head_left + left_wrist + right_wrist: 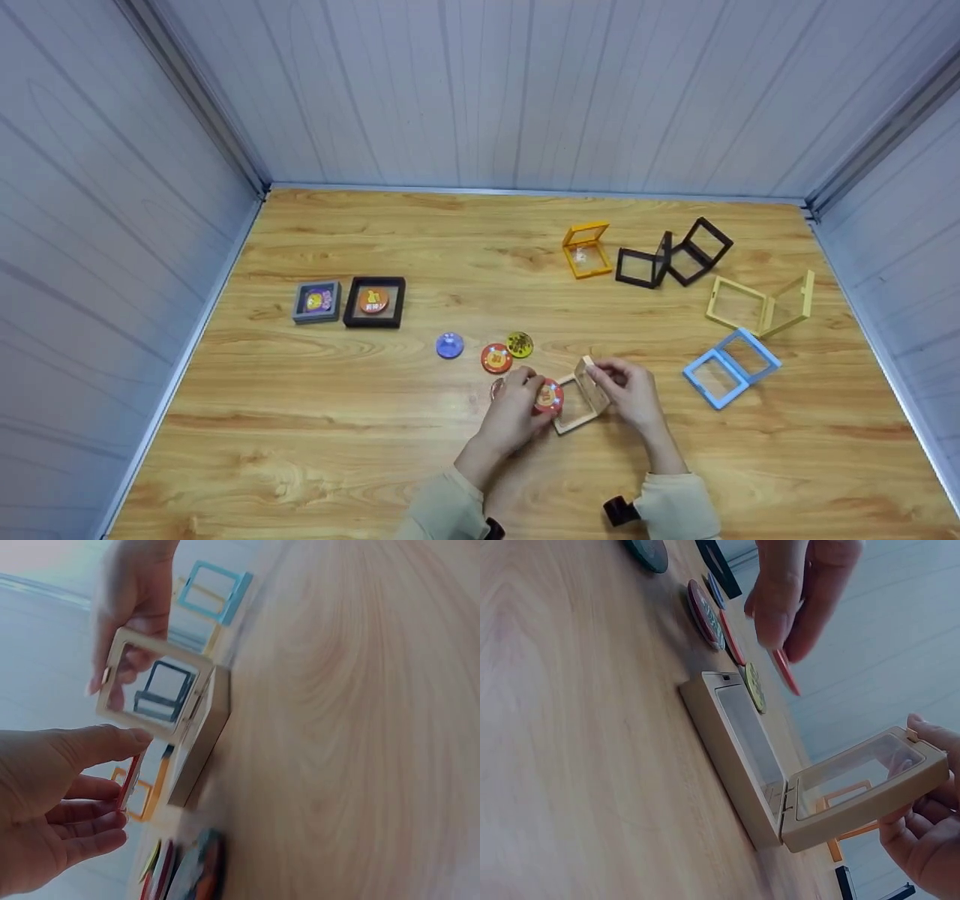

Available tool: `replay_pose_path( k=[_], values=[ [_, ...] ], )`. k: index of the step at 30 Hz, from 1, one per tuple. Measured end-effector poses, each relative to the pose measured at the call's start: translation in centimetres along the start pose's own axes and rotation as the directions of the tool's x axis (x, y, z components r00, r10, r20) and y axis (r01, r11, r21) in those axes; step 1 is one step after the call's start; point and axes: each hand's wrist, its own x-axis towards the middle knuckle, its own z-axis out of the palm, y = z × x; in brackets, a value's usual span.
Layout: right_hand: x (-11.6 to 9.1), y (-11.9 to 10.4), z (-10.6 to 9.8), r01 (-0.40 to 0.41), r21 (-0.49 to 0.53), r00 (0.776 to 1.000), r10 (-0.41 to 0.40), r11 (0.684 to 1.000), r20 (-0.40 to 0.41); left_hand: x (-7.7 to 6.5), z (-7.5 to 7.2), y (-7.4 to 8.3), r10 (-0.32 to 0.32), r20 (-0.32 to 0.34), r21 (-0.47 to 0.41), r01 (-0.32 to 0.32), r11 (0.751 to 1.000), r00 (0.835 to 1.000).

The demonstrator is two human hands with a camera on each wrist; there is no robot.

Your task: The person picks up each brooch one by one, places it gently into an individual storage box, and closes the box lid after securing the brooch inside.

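Between the thumb and fingers of my left hand (508,420) is a red round chip (550,396) with a yellow centre, held just left of a beige hinged display case (576,427). The case stands open on the table, its clear-windowed lid tilted up. My right hand (634,394) pinches the lid (870,787) at its outer edge. In the right wrist view the red chip (786,671) is clear of the case's base (727,757). Around my left hand lie another red chip (496,358), a yellow disc (520,345) and a partly hidden disc (496,388).
A blue disc (450,345) lies to the left. Farther left sit a grey case (317,321) and a black case (375,324), each holding a disc. Several opened cases stand at the right, among them orange (587,274), yellow (735,326) and blue (716,405) ones.
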Motion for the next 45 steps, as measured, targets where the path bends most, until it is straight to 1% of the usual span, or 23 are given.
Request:
replay_pose_path(
  k=[4,7,9,10,13,16,18,20,24,29,36,41,45],
  values=[
    [-0.2,-1.1,-0.1,-0.007,0.018,1.0,0.006,1.0,0.011,0.5,0.6,0.5,0.018,0.029,-0.012,-0.018,1.0,0.999],
    [-0.6,-2.4,-0.2,0.01,0.039,1.0,-0.01,0.999,0.015,0.8,1.0,0.7,0.043,0.023,0.001,-0.043,0.999,0.999],
    [-0.7,-2.9,-0.2,0.016,0.045,1.0,-0.017,0.999,0.014,0.9,1.2,0.9,0.059,0.015,0.017,-0.059,0.998,0.998],
    [-0.7,-2.7,-0.2,0.028,0.035,0.999,-0.029,0.999,0.019,1.0,1.2,1.0,0.066,0.012,0.027,-0.066,0.997,0.998],
    [-0.4,-1.6,-0.1,0.019,0.024,1.0,-0.02,1.0,0.021,1.3,1.5,1.2,0.078,0.012,0.054,-0.079,0.995,0.997],
    [-0.2,-0.4,0.0,0.03,0.002,0.999,-0.03,1.0,0.017,1.4,1.7,1.4,0.08,0.022,0.079,-0.082,0.994,0.997],
    [-0.2,-0.2,0.1,0.029,0.002,1.0,-0.029,1.0,0.005,1.5,1.9,1.5,0.078,0.033,0.089,-0.08,0.993,0.996],
    [-0.2,-0.1,0.1,0.029,0.002,1.0,-0.029,1.0,0.0,1.5,2.1,1.6,0.071,0.045,0.096,-0.075,0.993,0.996],
    [-0.2,0.0,0.2,0.001,0.014,1.0,-0.001,1.0,-0.004,1.7,2.5,1.5,0.066,0.052,0.123,-0.072,0.99,0.996],
    [-0.2,-0.1,0.2,-0.006,0.017,1.0,0.006,1.0,-0.006,1.7,2.8,1.5,0.092,0.029,0.164,-0.095,0.982,0.995],
    [-0.2,0.0,0.1,-0.002,0.007,1.0,0.002,1.0,-0.011,1.6,2.8,1.6,0.104,0.015,0.204,-0.105,0.973,0.994],
    [-0.2,0.0,0.1,0.002,-0.015,1.0,-0.002,1.0,-0.012,1.6,2.7,1.3,0.119,-0.001,0.179,-0.117,0.977,0.993],
    [-0.2,-0.1,0.0,0.015,-0.043,1.0,-0.016,0.999,-0.022,1.6,2.3,0.9,0.114,0.01,0.114,-0.115,0.987,0.993]
  ],
)
